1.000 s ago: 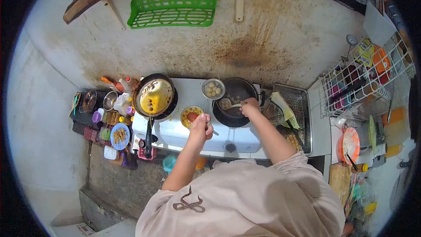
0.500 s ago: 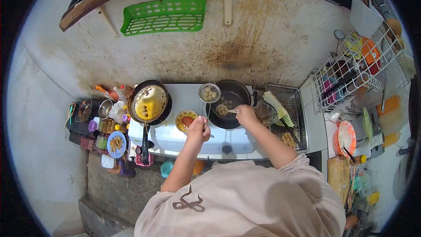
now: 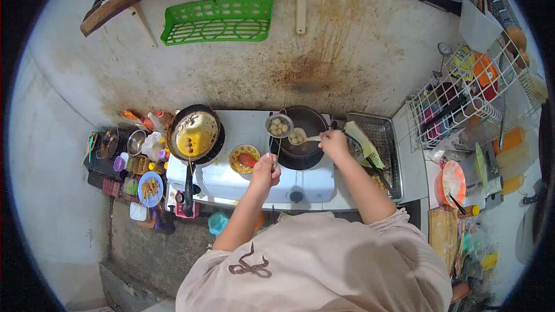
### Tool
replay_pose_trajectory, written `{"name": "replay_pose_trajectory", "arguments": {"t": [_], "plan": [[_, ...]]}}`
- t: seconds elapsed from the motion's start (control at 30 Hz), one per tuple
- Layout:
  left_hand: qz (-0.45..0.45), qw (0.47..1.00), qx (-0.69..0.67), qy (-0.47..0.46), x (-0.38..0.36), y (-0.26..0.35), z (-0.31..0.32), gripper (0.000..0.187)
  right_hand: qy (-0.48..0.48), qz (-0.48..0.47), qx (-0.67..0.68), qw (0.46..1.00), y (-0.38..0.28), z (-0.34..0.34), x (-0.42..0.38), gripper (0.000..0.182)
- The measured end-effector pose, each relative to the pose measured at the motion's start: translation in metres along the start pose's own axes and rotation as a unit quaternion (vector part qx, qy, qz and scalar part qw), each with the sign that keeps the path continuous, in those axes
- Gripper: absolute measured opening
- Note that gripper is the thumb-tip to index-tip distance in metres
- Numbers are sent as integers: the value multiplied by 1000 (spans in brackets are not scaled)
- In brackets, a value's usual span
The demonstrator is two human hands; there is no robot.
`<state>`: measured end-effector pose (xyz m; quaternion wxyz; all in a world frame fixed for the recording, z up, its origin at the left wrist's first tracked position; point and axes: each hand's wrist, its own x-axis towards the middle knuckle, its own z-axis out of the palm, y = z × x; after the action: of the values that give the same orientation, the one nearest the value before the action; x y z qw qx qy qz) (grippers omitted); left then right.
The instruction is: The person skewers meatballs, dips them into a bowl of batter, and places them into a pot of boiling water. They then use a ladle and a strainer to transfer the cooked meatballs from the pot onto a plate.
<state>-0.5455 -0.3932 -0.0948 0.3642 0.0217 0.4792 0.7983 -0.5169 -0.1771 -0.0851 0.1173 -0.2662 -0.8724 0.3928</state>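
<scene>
My left hand (image 3: 265, 173) is closed around the thin handle of a strainer (image 3: 269, 129), which holds several pale round balls (image 3: 280, 126) at the dark pot's left rim. In my right hand (image 3: 335, 144) is the handle of a light-coloured ladle (image 3: 313, 138). Its bowl carries a few more balls (image 3: 296, 137) and is raised over the pot (image 3: 306, 162), close beside the strainer. Just left of my left hand stands a small patterned bowl (image 3: 236, 165) with something red in it.
A frying pan (image 3: 199, 117) with yellow oil and skewered balls sits on the stove (image 3: 263, 188). Further left are a blue plate (image 3: 145, 200) of food and several containers. A wire basket (image 3: 395, 167) stands right of the pot, below a white dish rack (image 3: 425, 118).
The ladle has risen from inside the pot and now holds balls beside the strainer. My right hand moved slightly up and right. The strainer shifted a little right and down.
</scene>
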Motion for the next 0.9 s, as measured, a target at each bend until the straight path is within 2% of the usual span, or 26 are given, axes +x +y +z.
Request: {"name": "replay_pose_trajectory", "arguments": {"t": [0.07, 0.2, 0.3, 0.33, 0.37, 0.43, 0.63, 0.77, 0.9], "plan": [[-8, 1000, -4, -2, 6, -8, -1, 26, 25, 5, 14, 1000, -11, -15, 0, 21], [-24, 1000, 3, 12, 13, -15, 8, 27, 53, -43, 11, 998, -42, -44, -13, 22], [-40, 999, -3, 26, 17, -16, 18, 26, 85, -66, 75, 991, -50, -39, -30, 20], [-39, 999, -5, 18, 19, -15, 22, 25, 99, -114, 75, 986, -48, -35, -36, 17], [-39, 999, -7, 12, 21, -15, 25, 25, 94, -111, 72, 987, -42, -27, -37, 15], [-39, 999, -9, 6, 23, -16, 31, 25, 131, -218, -14, 967, -28, -12, -42, 20], [-48, 999, -21, -11, 29, -16, 44, 23, 132, -333, -134, 924, 1, 7, -61, 34], [-48, 998, -20, -23, 32, -21, 45, 22, 146, -326, -118, 927, 11, 1, -62, 37], [-33, 999, -14, -37, 33, -26, 45, 23, 176, -289, 19, 941, 10, -13, -56, 34]]}}
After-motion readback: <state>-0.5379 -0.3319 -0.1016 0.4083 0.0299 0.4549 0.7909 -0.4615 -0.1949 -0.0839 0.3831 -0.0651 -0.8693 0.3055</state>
